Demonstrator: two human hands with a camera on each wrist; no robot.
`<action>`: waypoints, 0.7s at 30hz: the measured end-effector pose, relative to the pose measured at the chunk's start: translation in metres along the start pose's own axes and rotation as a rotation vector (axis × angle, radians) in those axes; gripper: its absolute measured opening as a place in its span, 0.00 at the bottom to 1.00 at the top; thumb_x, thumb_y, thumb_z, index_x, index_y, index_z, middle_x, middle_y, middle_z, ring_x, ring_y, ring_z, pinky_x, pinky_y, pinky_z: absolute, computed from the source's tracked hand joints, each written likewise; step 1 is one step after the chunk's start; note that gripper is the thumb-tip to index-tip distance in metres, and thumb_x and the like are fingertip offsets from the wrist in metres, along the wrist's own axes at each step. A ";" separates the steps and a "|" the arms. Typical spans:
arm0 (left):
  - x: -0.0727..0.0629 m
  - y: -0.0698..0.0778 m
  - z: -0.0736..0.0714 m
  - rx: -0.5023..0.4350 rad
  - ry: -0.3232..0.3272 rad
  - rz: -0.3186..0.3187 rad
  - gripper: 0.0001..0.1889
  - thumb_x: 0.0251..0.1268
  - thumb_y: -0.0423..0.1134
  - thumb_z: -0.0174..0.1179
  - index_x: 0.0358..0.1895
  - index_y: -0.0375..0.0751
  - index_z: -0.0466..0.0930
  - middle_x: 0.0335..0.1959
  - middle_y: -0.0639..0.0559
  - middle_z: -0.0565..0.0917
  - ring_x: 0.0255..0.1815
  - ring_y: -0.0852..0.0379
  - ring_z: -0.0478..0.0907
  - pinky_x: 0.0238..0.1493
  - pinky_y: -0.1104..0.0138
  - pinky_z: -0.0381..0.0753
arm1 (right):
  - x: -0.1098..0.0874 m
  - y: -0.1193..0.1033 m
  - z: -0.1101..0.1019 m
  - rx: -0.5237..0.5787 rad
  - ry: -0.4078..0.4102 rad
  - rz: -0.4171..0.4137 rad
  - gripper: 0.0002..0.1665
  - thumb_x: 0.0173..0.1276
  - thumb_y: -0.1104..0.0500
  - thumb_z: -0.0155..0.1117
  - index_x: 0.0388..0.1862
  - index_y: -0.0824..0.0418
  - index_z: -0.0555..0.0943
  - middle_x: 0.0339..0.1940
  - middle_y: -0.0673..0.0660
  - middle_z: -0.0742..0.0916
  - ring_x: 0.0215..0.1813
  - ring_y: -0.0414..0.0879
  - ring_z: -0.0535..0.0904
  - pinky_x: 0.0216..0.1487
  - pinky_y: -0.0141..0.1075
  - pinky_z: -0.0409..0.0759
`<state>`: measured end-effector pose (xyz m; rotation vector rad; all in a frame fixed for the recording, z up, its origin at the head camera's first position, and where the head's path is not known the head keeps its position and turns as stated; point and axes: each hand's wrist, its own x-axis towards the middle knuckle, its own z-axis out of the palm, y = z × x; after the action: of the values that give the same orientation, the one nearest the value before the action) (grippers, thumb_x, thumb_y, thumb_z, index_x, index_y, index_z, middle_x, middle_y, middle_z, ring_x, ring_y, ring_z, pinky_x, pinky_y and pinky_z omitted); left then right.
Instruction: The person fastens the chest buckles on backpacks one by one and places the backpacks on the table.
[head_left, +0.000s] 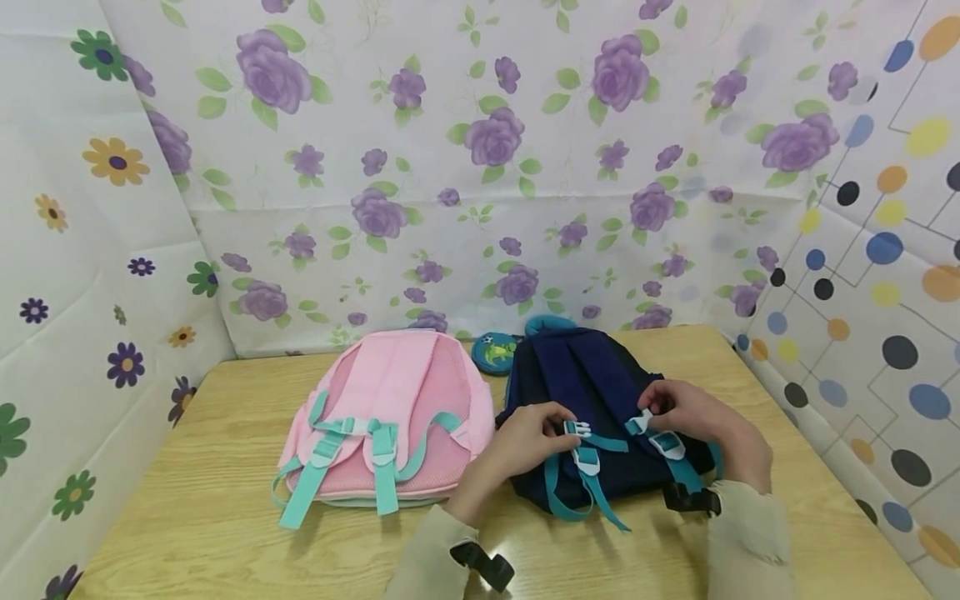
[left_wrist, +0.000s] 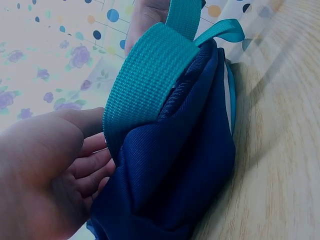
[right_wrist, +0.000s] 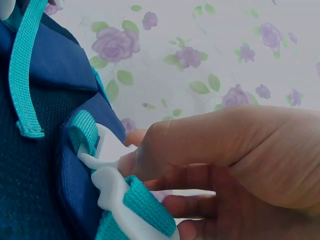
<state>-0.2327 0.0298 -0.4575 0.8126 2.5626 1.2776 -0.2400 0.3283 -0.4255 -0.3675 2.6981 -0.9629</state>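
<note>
A navy backpack (head_left: 607, 383) lies with its straps up on the table. My left hand (head_left: 528, 433) pinches a white pronged buckle half (head_left: 579, 428) on a teal strap at the pack's left shoulder strap. In the left wrist view, the left hand (left_wrist: 55, 170) is beside the pack's navy fabric (left_wrist: 175, 165) and a wide teal webbing (left_wrist: 145, 80), which hides its fingertips. At the other shoulder strap my right hand (head_left: 690, 412) holds the matching white buckle half (right_wrist: 107, 147) between thumb and finger. The two halves are apart. White strap adjusters (head_left: 667, 445) sit just below.
To the left lies a pink backpack (head_left: 397, 375) with teal straps, its white chest buckle (head_left: 363, 427) joined. A round blue tag (head_left: 495, 353) with a cartoon picture lies between the packs. Patterned cloths (head_left: 465, 167) stand around the wooden table (head_left: 202, 500).
</note>
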 end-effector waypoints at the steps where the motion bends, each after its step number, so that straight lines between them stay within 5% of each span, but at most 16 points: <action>1: 0.000 0.000 0.000 0.000 -0.003 -0.003 0.16 0.64 0.51 0.66 0.52 0.53 0.83 0.27 0.60 0.81 0.25 0.68 0.74 0.28 0.73 0.73 | 0.000 0.000 0.000 0.016 -0.012 -0.006 0.12 0.61 0.65 0.66 0.45 0.63 0.79 0.36 0.56 0.77 0.39 0.49 0.72 0.39 0.36 0.73; 21: 0.001 -0.001 0.000 -0.025 -0.002 -0.021 0.16 0.63 0.50 0.67 0.52 0.51 0.84 0.27 0.60 0.81 0.25 0.68 0.73 0.28 0.74 0.72 | 0.004 -0.010 0.003 0.077 -0.129 -0.063 0.19 0.62 0.65 0.68 0.53 0.63 0.82 0.39 0.56 0.81 0.40 0.47 0.73 0.40 0.35 0.76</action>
<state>-0.2341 0.0302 -0.4578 0.7803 2.5417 1.2990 -0.2412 0.3176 -0.4218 -0.4849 2.5395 -1.0197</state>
